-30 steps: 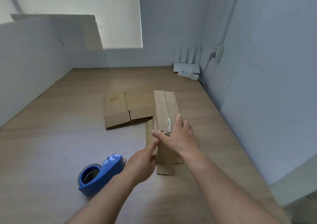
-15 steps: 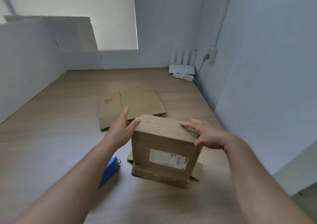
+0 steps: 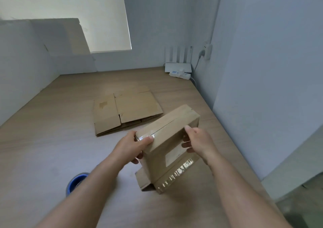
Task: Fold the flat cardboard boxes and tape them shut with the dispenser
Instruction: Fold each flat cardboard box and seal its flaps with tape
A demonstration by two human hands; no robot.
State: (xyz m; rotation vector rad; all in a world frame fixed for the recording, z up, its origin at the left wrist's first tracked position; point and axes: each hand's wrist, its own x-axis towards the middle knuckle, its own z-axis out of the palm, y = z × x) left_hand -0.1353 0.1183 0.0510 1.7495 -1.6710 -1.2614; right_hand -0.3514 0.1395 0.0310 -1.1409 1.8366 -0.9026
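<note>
Tilted box (image 3: 167, 128), edges clamped by fingers (image 3: 148, 138) of left hand (image 3: 130, 146) and right hand (image 3: 200, 140); flat cardboard (image 3: 125, 110) beyond.

Left: I see open table (image 3: 40, 140), passable.
Ahead: flat cardboard (image 3: 127, 110) lies low beyond the box (image 3: 167, 137).
Near left: tape dispenser (image 3: 76, 180) stands in my way.
Right: wall (image 3: 262, 88) close; narrow strip.

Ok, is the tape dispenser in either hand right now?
No, the left hand and right hand both grip the folded box, while the blue dispenser lies on the table.
</note>
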